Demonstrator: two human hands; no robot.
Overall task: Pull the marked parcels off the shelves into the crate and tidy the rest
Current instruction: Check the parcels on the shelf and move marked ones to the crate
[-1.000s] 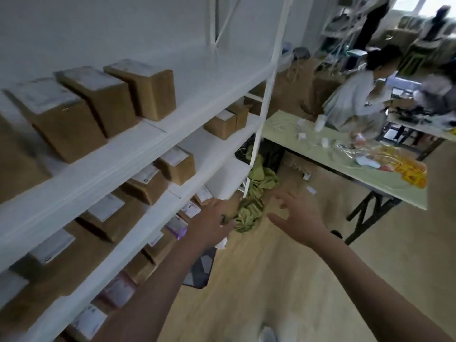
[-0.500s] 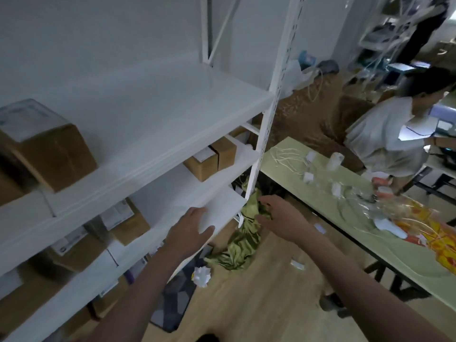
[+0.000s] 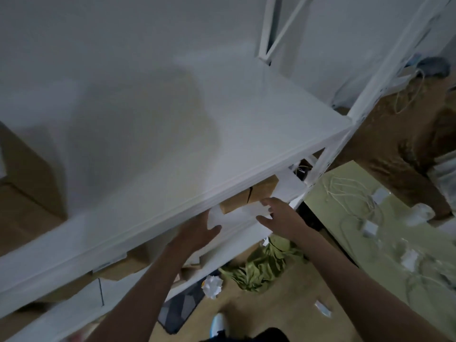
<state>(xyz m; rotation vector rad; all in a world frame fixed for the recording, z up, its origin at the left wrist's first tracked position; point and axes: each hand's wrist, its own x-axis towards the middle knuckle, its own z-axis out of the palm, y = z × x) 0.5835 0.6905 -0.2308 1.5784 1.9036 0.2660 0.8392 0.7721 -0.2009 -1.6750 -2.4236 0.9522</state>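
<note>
Two brown cardboard parcels (image 3: 249, 196) stand side by side on the second shelf, half hidden under the white top shelf (image 3: 197, 144). My left hand (image 3: 197, 233) reaches in under the top shelf's front edge, fingers spread, just left of the parcels and holding nothing. My right hand (image 3: 278, 215) hovers just right of and in front of the parcels, fingers spread, close to them without a grip. A larger brown parcel (image 3: 27, 193) sits at the left on the top shelf. More parcels (image 3: 121, 265) lie on a lower shelf. No crate is in view.
The white shelf upright (image 3: 323, 164) stands right of the parcels. A green table (image 3: 370, 218) with white cables and small white items is at the right. On the wooden floor lie a green cloth (image 3: 266, 265), a crumpled white paper (image 3: 212, 286) and a dark mat (image 3: 180, 309).
I have stepped closer to the shelf, and the view has tilted up. Both hands have risen from the lower shelf level toward the two parcels on the second shelf.
</note>
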